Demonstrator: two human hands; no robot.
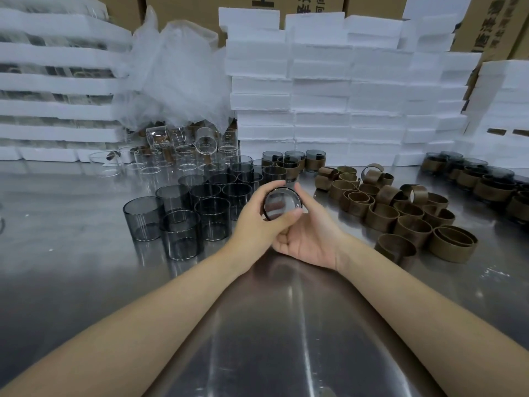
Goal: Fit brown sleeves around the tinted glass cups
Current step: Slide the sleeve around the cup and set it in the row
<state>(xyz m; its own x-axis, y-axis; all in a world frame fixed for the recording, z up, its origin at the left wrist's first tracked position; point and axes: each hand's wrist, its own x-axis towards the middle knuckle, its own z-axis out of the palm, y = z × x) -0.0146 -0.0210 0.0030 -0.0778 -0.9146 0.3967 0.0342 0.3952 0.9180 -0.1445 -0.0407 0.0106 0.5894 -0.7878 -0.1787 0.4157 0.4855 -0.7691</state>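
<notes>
Both hands hold one tinted glass cup (282, 203) at the middle of the steel table, its round base turned toward me. My left hand (257, 222) grips it from the left, thumb across its lower edge. My right hand (309, 236) cups it from below and the right, palm up. Whether a sleeve sits on this cup is hidden by the fingers. Several bare tinted cups (183, 216) stand in a cluster to the left. A heap of brown sleeves (400, 213) lies to the right.
Sleeved cups stand at the far right (481, 179) and behind the cluster (297, 161). Clear glass cups (171, 156) sit further back under a plastic bag (177, 75). White foam trays (329, 90) and cardboard boxes wall off the back. The steel table (272, 325) reaches toward me.
</notes>
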